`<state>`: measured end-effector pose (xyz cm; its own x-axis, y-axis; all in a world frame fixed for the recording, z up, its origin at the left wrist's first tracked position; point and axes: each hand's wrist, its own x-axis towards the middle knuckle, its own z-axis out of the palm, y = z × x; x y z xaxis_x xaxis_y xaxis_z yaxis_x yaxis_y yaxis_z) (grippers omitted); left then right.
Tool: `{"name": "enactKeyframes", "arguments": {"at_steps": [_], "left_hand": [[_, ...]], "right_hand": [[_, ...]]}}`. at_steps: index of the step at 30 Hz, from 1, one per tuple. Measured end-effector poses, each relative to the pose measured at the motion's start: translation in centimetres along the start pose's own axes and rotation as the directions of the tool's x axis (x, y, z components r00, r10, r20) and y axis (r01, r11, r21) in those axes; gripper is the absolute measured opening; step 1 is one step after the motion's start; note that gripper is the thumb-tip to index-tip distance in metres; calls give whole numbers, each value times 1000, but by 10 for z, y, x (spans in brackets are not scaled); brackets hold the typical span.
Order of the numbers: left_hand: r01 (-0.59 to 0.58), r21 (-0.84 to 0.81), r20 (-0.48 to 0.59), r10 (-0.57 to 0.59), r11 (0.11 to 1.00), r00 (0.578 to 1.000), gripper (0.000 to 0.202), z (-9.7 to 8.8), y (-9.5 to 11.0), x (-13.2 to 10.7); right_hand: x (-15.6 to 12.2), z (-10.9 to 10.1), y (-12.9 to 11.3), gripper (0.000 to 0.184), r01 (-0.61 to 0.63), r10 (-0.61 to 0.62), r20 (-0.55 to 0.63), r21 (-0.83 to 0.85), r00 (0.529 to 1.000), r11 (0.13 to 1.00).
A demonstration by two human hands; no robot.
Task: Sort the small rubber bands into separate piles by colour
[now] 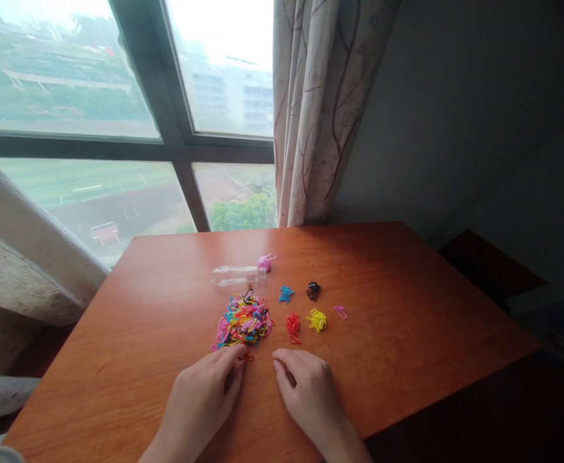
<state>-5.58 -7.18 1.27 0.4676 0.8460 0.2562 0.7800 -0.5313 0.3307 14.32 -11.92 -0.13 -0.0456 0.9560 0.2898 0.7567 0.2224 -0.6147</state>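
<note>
- On the reddish-brown wooden table [407, 321], the mixed heap of small clip-like loops [244, 319] lies just beyond the left hand [209, 386]; that hand's thumb and forefinger are drawn close together at the heap's near edge, beside an orange-red loop [249, 358]. Whether they grip anything, I cannot tell.
- Across from it, the right hand [308, 382] is loosely curled, thumb tip near forefinger tip, with nothing visible in it; something tiny could be hidden.
- Likeliest trouble, I judge: hooked loops in the heap could snag, so one pull might drag several out.
- Red [292, 323] and yellow [318, 319] clusters sit near each other, and the red is also near the heap; a brush of the right hand could blend them.
- Farther off, the blue [286, 294] and black [313, 290] clusters look safer. A lone pink loop [341, 312] could be flicked astray, being so light.
- The clear bottle [236, 276] lies on its side and might roll if bumped.
- Materials: the loops look like thin, bright plastic, slender and elongated; the bottle is smooth, transparent and rounded, its pink cap [264, 262] bearing a thin strap loop; the tabletop is grained, with a soft sheen.
</note>
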Motion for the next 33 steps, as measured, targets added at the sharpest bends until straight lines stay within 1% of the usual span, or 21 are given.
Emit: {"name": "enactKeyframes", "arguments": {"at_steps": [2, 6, 11, 13, 15, 19, 21, 24, 27, 30, 33], "left_hand": [[11, 12, 40, -11, 1000, 999, 23, -1, 1, 1], [48, 31, 158, -52, 998, 986, 20, -4, 4, 6], [50, 72, 232, -65, 996, 970, 21, -5, 8, 10], [43, 78, 238, -60, 996, 969, 20, -5, 9, 12], [32, 67, 222, -47, 997, 974, 18, -6, 12, 14], [-14, 37, 183, 7, 999, 983, 20, -9, 23, 30], [-55, 45, 214, 44, 997, 976, 20, -9, 31, 43], [-120, 44, 285, 103, 992, 953, 19, -7, 42, 63], [-153, 33, 310, 135, 988, 941, 18, -4, 51, 78], [-171, 37, 321, 150, 985, 935, 17, -2, 56, 86], [-176, 44, 322, 153, 983, 934, 16, 0, 58, 89]], "right_hand": [[0, 0, -1, 19, 3, -3, 3, -1, 1000, 1000], [0, -2, -2, 19, 4, -4, 15, -4, 1000, 1000], [1, -1, -1, 19, 5, -5, 16, -3, 1000, 1000], [1, -1, 0, 18, 10, -10, 14, -5, 1000, 1000], [1, -1, -1, 18, 18, -17, 14, -13, 1000, 1000], [0, -1, -3, 16, 30, -28, 26, -70, 999, 997], [-1, -1, -4, 17, 33, -30, 36, -113, 999, 993], [-4, 1, -4, 17, 45, -39, 40, -149, 998, 988], [-6, 2, -3, 16, 53, -48, 31, -156, 998, 986], [-5, 2, -3, 16, 48, -45, 24, -143, 999, 989], [-4, 2, -3, 15, 45, -42, 20, -129, 999, 991]]}}
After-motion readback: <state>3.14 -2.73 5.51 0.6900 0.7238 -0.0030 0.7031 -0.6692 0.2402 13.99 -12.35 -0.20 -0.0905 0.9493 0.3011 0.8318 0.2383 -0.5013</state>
